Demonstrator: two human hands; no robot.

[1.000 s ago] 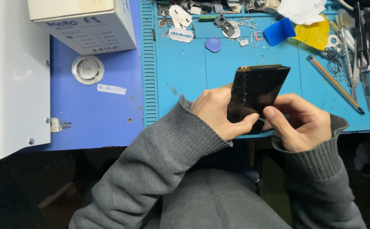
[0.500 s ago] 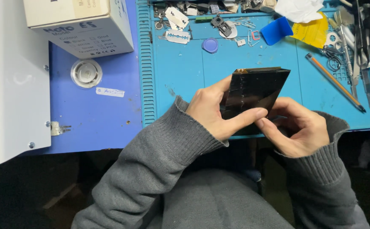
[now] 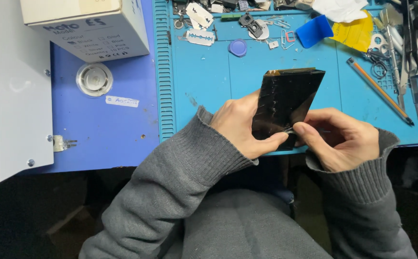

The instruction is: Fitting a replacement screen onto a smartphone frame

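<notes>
Above the near edge of the blue worktop [image 3: 209, 91], a thin, glossy black phone panel [image 3: 288, 100] is being gripped by the left hand [image 3: 240, 124] and pinched at its lower edge by the right hand [image 3: 338, 136], and is being judged light, stiff, slippery and fragile, best taken by its edges.

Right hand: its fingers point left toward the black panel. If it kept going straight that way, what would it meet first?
The right hand already pinches the lower edge of the black panel. Straight on to the left, its fingertips would likely meet the left hand gripping that panel, though depth is unclear.
</notes>
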